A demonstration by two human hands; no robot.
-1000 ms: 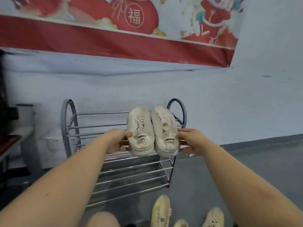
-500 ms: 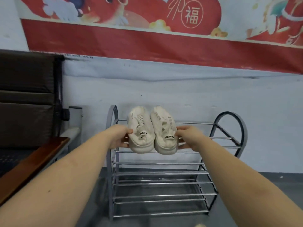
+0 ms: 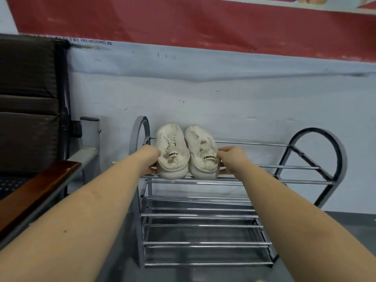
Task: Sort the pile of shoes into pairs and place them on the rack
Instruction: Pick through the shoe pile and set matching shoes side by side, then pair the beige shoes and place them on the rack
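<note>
Two matching off-white shoes sit side by side, toes toward the wall, on the top shelf at the left end of a metal shoe rack point(image 3: 274, 182). My left hand point(image 3: 149, 159) grips the outer side of the left shoe point(image 3: 172, 151). On the other side, my right hand point(image 3: 231, 159) holds the outer side of the right shoe point(image 3: 202, 153). Both heels reach the front bar of the top shelf. The rack's lower shelves hold nothing.
A dark padded chair point(image 3: 30, 98) with a wooden armrest point(image 3: 34, 196) stands left of the rack, close to my left arm. A red banner point(image 3: 193, 21) hangs on the pale wall behind. Grey floor lies to the right of the rack.
The view has swung left and closer, so the rack now fills the middle. The shoes, still held on both sides, have come down onto the top shelf's left end.
</note>
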